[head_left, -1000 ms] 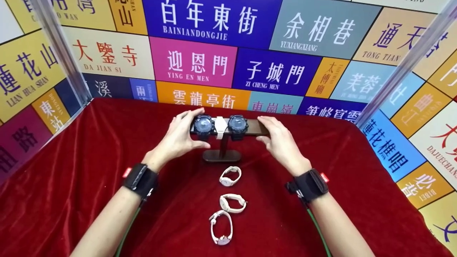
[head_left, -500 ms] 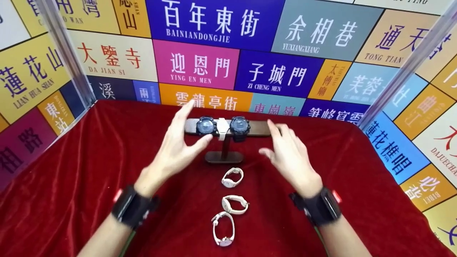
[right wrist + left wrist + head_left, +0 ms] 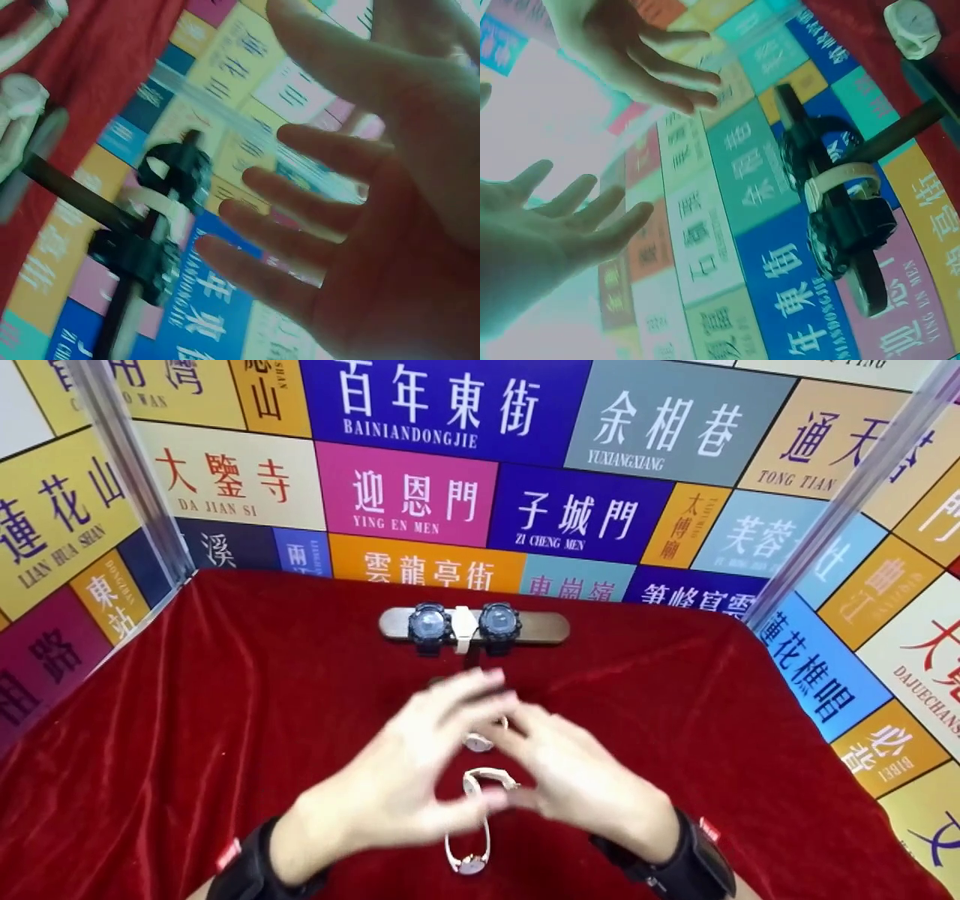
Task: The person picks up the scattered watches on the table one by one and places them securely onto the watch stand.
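Observation:
My left hand (image 3: 397, 772) and right hand (image 3: 585, 780) hover over the middle of the red cloth, fingers spread and relaxed, fingertips overlapping in the head view. Neither holds anything. Beneath them lie pale strapped watches: a white watch (image 3: 478, 742) partly covered by fingers, a cream watch (image 3: 487, 775) and a white watch with a pinkish dial (image 3: 470, 864). Beyond the hands, a display stand (image 3: 546, 628) carries a black watch (image 3: 428, 622) at left, a white watch (image 3: 463, 624) and another black watch (image 3: 500, 621). The hands hide most of the stand's base.
Red velvet cloth (image 3: 262, 697) covers the table. Behind it rises a wall (image 3: 405, 491) of coloured panels with Chinese lettering. Clear upright posts (image 3: 139, 472) stand at the back corners. Black straps with cameras wrap both wrists.
Both hands have left the ends of the display stand and come back toward the body, closing in on each other over the loose watches. The stand and watches stay put.

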